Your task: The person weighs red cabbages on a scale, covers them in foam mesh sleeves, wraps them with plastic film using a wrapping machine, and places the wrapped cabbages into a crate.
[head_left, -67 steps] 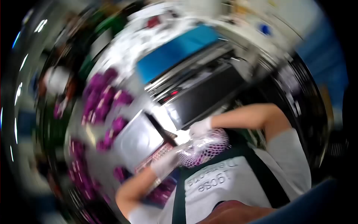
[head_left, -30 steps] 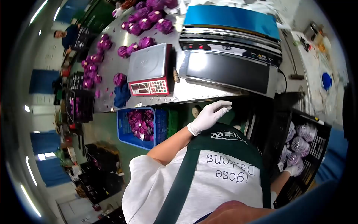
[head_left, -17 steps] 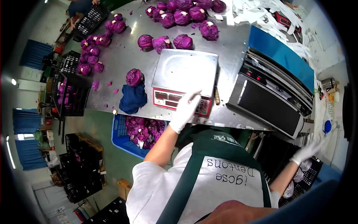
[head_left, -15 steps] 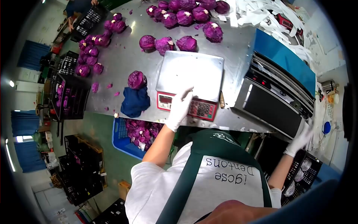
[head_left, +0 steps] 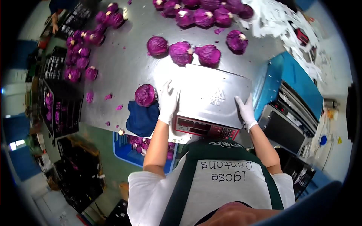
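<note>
A weighing scale (head_left: 215, 92) with a flat metal plate and a red-edged keypad panel sits on the metal table in front of me. My white-gloved left hand (head_left: 168, 101) is at its left edge, thumb apart from the fingers. On the opposite edge, my gloved right hand (head_left: 246, 110) has its thumb over the plate and fingers down the side. Both hands appear to grip the scale between them. Left of my left hand, a red cabbage (head_left: 145, 95) rests against a dark blue cloth (head_left: 142, 118). More red cabbages (head_left: 181, 52) lie just behind the scale.
A blue-topped machine (head_left: 286, 84) stands to the right, with white strips (head_left: 264, 19) behind it. Several cabbages (head_left: 203, 17) lie at the back. A blue crate (head_left: 120, 148) of purple leaves is below the table edge. Black crates (head_left: 62, 107) and another person's hand (head_left: 55, 23) are at left.
My right hand has come from beside the machine to the scale's right edge. My left hand has moved from the keypad to the left edge. The whole view has shifted and tilted.
</note>
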{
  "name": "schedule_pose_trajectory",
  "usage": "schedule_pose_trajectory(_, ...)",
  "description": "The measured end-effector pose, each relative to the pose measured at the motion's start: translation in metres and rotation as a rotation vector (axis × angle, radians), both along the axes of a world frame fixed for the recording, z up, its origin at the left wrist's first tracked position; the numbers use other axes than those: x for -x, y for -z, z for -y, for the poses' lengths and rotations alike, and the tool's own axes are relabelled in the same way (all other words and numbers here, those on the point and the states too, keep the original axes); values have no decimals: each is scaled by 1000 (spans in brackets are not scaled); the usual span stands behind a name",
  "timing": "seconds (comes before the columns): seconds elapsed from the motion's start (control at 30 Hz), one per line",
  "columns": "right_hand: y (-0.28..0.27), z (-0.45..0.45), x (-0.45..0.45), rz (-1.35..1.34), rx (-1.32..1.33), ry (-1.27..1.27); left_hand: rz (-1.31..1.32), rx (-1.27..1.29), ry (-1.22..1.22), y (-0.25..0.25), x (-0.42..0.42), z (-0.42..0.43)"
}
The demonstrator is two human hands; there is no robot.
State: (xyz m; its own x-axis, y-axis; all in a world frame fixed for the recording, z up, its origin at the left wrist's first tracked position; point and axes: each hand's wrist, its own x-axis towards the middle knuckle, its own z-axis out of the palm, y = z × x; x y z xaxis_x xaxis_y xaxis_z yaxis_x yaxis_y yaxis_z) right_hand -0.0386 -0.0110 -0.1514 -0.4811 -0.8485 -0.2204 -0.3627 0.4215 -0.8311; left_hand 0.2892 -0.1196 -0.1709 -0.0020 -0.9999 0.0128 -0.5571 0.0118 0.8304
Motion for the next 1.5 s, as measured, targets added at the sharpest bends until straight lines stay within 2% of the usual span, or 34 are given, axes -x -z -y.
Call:
schedule_pose_trajectory(0.07,-8,9,-6,100,50,21,-143,-204,19,6,5,3)
schedule_pose_trajectory(0.13,-12,17,-1,123,-14,-6,-344,-332,122,-14,22,4)
schedule_pose_trajectory(0.2,-5,19,-1,67,-18,2,-164,-160,129,-14,30,5)
schedule_pose_trajectory(0.23,-3,21,-1,85,-21,10,-104,-180,138,-12,25,9)
schedule_pose_trajectory(0.33,-1,23,1,89,-18,28,-192,-92,86,-19,-15,15)
schedule_pose_trajectory(0.4,1,24,0,125,9,33,66,33,-79,-64,-40,33)
schedule_pose_trajectory(0.47,-3,24,-1,117,-19,28,141,60,-210,-76,-74,48)
schedule_pose_trajectory(0.53,-11,27,-4,155,-36,44,212,108,-256,-64,-99,69)
schedule_pose_trajectory(0.57,-13,26,-4,89,-72,63,115,70,-253,-61,-101,81)
schedule_pose_trajectory(0.6,-10,25,3,155,-88,35,11,34,-238,-63,-96,99)
schedule_pose_trajectory(0.67,-9,33,16,-73,-72,-92,26,106,-141,-45,-86,145)
schedule_pose_trajectory(0.7,-17,47,23,-287,-71,-134,61,141,-109,-48,-70,168)
schedule_pose_trajectory(0.77,-47,95,35,-418,135,-188,124,187,-34,-47,-50,214)
schedule_pose_trajectory(0.87,-69,187,50,-488,385,-320,160,151,23,-14,-29,268)
schedule_pose_trajectory(0.9,-71,219,52,-519,398,-334,168,6,90,-8,-23,275)
schedule_pose_trajectory(0.93,-63,254,55,-490,430,-346,474,97,105,-4,-21,277)
schedule_pose_trajectory(0.97,-57,291,61,-594,434,-388,437,56,137,-10,-21,276)
schedule_pose_trajectory(1.0,-53,324,60,-583,447,-392,400,15,170,-15,-21,276)
schedule_pose_trajectory(1.03,-49,358,57,-597,392,-378,376,64,174,-12,-26,274)
schedule_pose_trajectory(1.1,-36,421,51,-629,346,-314,373,-102,240,-29,-31,265)
schedule_pose_trajectory(1.2,-46,483,31,-718,112,-207,373,-275,366,-42,-45,239)
schedule_pose_trajectory(1.27,-42,510,20,-724,-72,-142,326,-285,548,-29,-63,237)
schedule_pose_trajectory(1.33,-22,516,15,-704,36,-75,240,-396,492,-55,-50,250)
schedule_pose_trajectory(1.43,-8,510,14,-693,208,-71,242,-177,331,-26,-31,323)
schedule_pose_trajectory(1.47,-7,510,15,-671,248,-64,15,-180,230,-23,-5,352)
schedule_pose_trajectory(1.5,-10,508,14,-657,268,-36,-89,-160,75,-14,20,389)
